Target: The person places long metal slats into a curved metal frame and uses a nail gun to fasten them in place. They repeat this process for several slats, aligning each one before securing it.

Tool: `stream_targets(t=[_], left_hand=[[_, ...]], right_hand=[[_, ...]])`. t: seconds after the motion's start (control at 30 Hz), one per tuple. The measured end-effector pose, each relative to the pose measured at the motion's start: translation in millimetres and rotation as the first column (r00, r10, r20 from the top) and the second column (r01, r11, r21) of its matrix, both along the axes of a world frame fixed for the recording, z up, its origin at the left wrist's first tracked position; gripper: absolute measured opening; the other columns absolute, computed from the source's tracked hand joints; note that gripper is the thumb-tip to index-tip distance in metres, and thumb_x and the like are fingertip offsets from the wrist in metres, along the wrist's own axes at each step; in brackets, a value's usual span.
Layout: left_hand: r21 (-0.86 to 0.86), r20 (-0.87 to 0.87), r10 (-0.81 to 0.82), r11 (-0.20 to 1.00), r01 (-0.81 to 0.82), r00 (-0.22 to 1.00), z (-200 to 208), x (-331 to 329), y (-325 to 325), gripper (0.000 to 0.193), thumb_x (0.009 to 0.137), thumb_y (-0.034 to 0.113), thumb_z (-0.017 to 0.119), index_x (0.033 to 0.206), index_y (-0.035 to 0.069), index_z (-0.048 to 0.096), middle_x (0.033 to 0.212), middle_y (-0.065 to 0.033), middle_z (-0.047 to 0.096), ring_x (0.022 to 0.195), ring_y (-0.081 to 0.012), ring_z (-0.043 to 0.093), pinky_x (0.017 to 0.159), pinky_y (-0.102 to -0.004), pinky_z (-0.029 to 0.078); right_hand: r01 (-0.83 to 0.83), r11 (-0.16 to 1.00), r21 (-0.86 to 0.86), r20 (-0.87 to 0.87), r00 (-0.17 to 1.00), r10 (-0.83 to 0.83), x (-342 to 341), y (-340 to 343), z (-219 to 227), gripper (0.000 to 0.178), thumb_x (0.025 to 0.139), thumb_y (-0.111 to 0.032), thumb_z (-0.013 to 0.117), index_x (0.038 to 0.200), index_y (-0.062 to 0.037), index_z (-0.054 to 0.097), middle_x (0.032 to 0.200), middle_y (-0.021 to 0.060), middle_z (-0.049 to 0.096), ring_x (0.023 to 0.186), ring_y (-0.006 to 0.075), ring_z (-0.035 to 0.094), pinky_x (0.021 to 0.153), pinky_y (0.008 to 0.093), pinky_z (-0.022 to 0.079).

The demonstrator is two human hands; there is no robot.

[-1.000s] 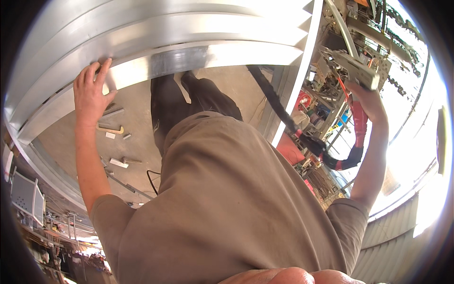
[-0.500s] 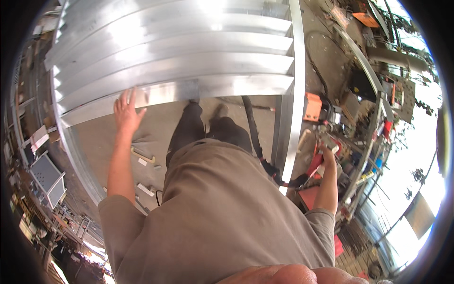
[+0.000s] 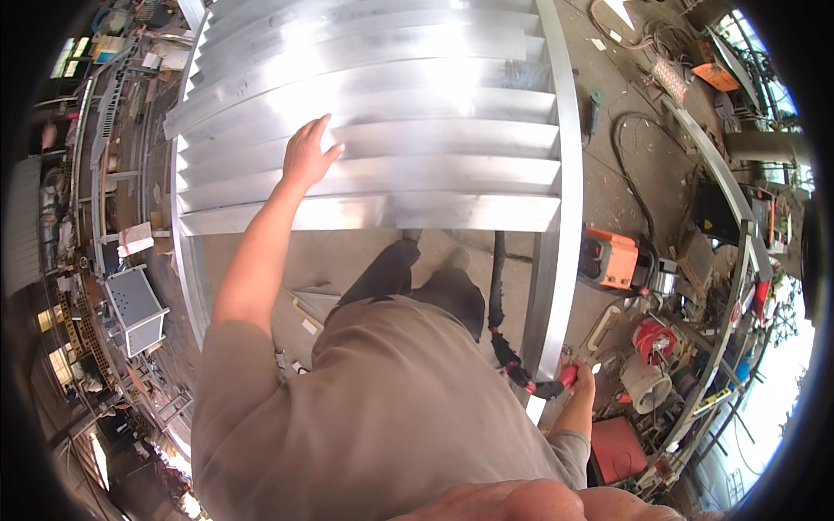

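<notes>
A large silver metal frame (image 3: 566, 156) with rows of sloped louvre slats (image 3: 434, 130) stands in front of me. My left hand (image 3: 310, 158) reaches out over the slats with fingers stretched and nothing in it. Whether it touches the metal I cannot tell. At the right, beside the frame's near end, my right hand (image 3: 584, 379) is closed around the red handle (image 3: 568, 375) of what looks like a welding torch. A thick black cable (image 3: 498, 286) with red patches runs from the handle across the frame's side rail. My fingers partly hide the handle.
On the floor right of the frame are an orange machine (image 3: 611, 259), a red bucket (image 3: 653, 339), a whitish bucket (image 3: 645, 386) and a red panel (image 3: 618, 449). A black hose (image 3: 638, 195) curls behind them. Leftward stands a grey metal box (image 3: 136, 311) among racks.
My left hand has moved from the near bar farther out over the slats. The right hand has come nearer my body and the frame. The view has shifted too.
</notes>
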State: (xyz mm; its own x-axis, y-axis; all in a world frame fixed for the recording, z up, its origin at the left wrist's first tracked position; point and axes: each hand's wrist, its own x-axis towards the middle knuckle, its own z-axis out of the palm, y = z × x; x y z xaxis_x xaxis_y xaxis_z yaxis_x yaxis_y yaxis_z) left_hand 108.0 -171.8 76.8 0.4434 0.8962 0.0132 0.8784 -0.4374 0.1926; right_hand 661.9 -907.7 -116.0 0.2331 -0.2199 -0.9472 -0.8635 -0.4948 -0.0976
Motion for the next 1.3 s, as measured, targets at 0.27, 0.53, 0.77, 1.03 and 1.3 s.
stream_targets(t=[0.27,0.53,0.77,1.03,1.3], left_hand=[[0.055,-0.249,0.186,0.983,-0.177,0.951,-3.9,26.3,188.9,0.110,0.079,0.037,0.087,0.164,0.011,0.022,0.167,-0.0160,0.030,0.155,-0.0339,0.029,0.124,-0.0471,0.032],[-0.027,-0.443,-0.067,0.998,0.062,0.894,-7.5,-15.8,249.6,0.104,0.074,0.037,0.090,0.158,0.012,0.035,0.164,-0.0126,0.038,0.153,-0.0287,0.034,0.126,-0.0555,0.025],[0.049,-0.240,-0.162,0.983,0.178,0.957,-4.2,-45.2,238.1,0.093,0.070,0.033,0.089,0.149,0.009,0.045,0.143,-0.0158,0.054,0.135,-0.0347,0.050,0.117,-0.0544,0.035],[0.109,0.115,-0.382,0.922,0.370,0.917,94.7,-61.9,160.5,0.083,0.072,0.026,0.085,0.145,0.011,0.048,0.133,-0.0139,0.056,0.129,-0.0342,0.052,0.114,-0.0477,0.038],[-0.008,0.161,-0.483,0.872,0.490,0.861,176.9,-56.6,19.7,0.097,0.066,0.024,0.089,0.152,0.013,0.046,0.135,-0.0121,0.057,0.126,-0.0338,0.053,0.111,-0.0465,0.042]], right_hand=[[-0.123,0.992,0.014,-0.065,0.990,0.123,-52.1,-7.6,25.1,0.020,0.094,-0.022,0.065,0.092,-0.0022,0.064,0.077,0.0091,0.065,0.058,0.0244,0.062,0.050,0.0419,0.055],[0.206,0.970,-0.128,0.451,0.883,-0.128,-98.6,51.0,105.7,0.049,0.091,-0.018,0.061,0.134,0.0047,0.058,0.129,0.0205,0.063,0.107,0.0323,0.064,0.081,0.0410,0.054],[-0.295,0.702,-0.648,0.658,0.247,0.711,-119.9,250.5,199.6,0.064,0.097,-0.027,0.066,0.149,0.0046,0.048,0.149,0.0222,0.056,0.138,0.0340,0.054,0.116,0.0400,0.040],[-0.696,0.681,-0.228,0.971,-0.107,0.215,-149.0,528.1,266.5,0.078,0.100,-0.034,0.071,0.161,-0.0030,0.034,0.161,0.0225,0.041,0.146,0.0319,0.044,0.120,0.0415,0.035],[-0.917,0.395,0.057,0.990,0.103,0.095,-72.3,507.6,307.5,0.057,0.109,-0.036,0.050,0.155,-0.0019,0.043,0.156,0.0166,0.049,0.140,0.0310,0.051,0.115,0.0452,0.043]])
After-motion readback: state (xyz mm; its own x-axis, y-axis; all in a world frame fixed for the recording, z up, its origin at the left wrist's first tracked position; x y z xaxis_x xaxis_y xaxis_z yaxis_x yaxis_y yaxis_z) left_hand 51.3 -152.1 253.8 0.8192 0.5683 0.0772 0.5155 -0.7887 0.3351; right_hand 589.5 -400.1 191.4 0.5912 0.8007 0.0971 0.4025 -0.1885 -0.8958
